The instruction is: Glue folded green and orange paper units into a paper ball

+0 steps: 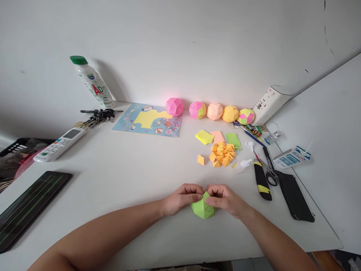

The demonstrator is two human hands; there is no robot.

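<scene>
A green folded-paper ball (203,209), faceted and with a pointed flap standing at its top, is held low over the front of the white table. My left hand (184,197) pinches its upper left side between thumb and curled fingers. On the upper right side, my right hand (224,198) grips it in the same way, the thumb on the paper. Beyond the hands lies a heap of small orange folded-paper pieces (221,153), with one orange piece (200,160) apart to its left. Near the heap rests a small white glue bottle (241,165).
Finished paper balls (214,111) line the wall. Sticky-note stacks (204,137) lie before them. Right: a utility knife (262,180), scissors (271,177), a black pouch (296,197) and a small carton (291,156). Left: a remote (60,145), a bottle (94,84), and a black tablet (31,207).
</scene>
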